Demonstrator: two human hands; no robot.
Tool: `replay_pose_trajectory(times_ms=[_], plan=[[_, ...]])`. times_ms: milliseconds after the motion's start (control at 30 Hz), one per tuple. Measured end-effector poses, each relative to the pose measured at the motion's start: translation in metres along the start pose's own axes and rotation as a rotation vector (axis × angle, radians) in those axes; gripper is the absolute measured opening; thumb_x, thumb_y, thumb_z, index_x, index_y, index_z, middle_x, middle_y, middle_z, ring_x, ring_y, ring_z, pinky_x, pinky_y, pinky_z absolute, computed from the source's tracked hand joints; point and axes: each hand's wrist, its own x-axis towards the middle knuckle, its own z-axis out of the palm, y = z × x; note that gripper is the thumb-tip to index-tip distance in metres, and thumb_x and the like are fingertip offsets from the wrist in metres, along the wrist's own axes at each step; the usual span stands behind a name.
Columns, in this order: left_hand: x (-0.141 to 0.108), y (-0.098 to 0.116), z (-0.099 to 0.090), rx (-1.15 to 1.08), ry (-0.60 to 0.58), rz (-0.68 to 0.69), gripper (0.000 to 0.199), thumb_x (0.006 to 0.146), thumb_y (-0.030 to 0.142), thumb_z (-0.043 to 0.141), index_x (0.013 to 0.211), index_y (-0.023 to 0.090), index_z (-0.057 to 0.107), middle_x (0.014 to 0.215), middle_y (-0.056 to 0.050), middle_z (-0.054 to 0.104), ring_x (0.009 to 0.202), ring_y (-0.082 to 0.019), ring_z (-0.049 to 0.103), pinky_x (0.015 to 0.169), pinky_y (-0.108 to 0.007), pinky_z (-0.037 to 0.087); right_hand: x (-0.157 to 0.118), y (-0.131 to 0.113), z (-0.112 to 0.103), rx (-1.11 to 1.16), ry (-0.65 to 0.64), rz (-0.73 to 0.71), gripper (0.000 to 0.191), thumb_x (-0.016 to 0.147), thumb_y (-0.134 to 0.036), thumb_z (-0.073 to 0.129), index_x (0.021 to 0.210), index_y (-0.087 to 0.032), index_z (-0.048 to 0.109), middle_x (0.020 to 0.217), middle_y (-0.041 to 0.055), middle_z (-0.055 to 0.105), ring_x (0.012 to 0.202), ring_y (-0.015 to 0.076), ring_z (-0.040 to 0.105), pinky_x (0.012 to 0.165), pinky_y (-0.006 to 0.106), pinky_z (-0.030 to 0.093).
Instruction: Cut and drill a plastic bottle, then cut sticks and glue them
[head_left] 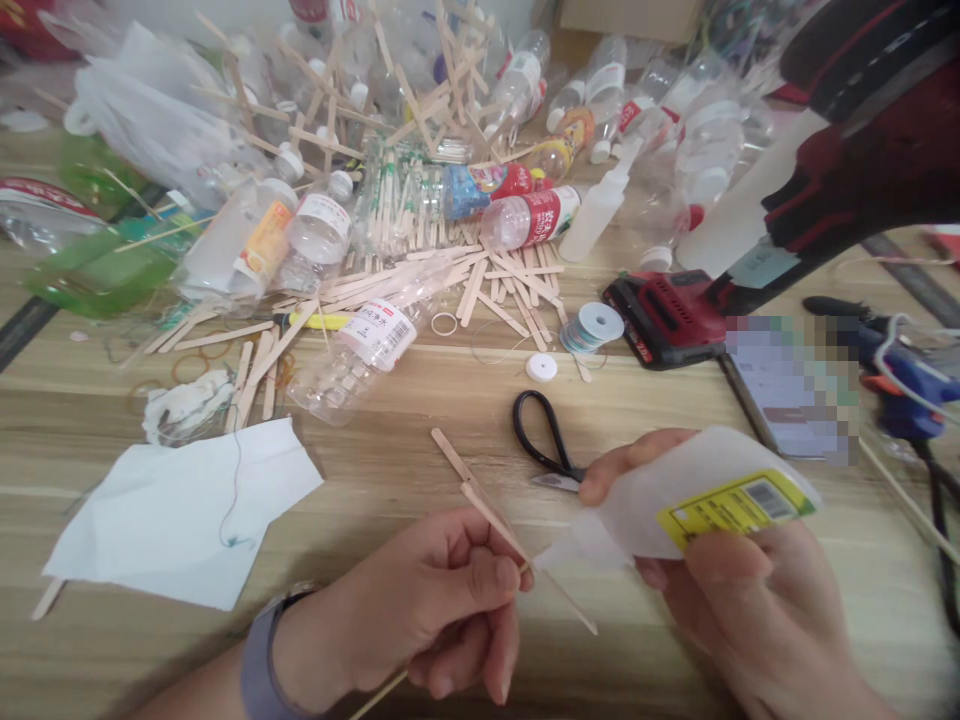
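My left hand (457, 590) pinches wooden craft sticks (491, 520) between thumb and fingers. A thin wooden skewer (381, 694) shows below that hand; how it sits in the fingers is hidden. In my right hand (750, 590) is a translucent glue bottle (637, 505) with a yellow label, tipped on its side. Its narrow nozzle points left and ends at or very near the sticks by my left fingertips; I cannot tell if it touches. Just behind my right fingers lie black-handled scissors (551, 440), their blades partly hidden.
Plastic bottles (360, 345) and loose craft sticks (517, 290) crowd the back. A thread spool (592, 328), a red-and-black power tool (675, 315) and a phone (780, 390) lie behind my right hand. White paper (187, 510) lies at left; a second glue bottle (596, 215) stands behind.
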Motion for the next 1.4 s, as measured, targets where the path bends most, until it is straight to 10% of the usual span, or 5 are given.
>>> replay_pose_trajectory(times_ms=[1400], plan=[[-0.0005, 0.0002, 0.0003, -0.018, 0.000, 0.003, 0.038, 0.082, 0.052, 0.067, 0.087, 0.018, 0.052, 0.054, 0.003, 0.065, 0.026, -0.003, 0.035, 0.023, -0.012, 0.019, -0.0046, -0.0019, 0.0004, -0.003, 0.031, -0.064, 0.040, 0.080, -0.059, 0.069, 0.104, -0.029, 0.062, 0.087, 0.0025, 0.070, 0.062, 0.0129, 0.060, 0.047, 0.016, 0.047]])
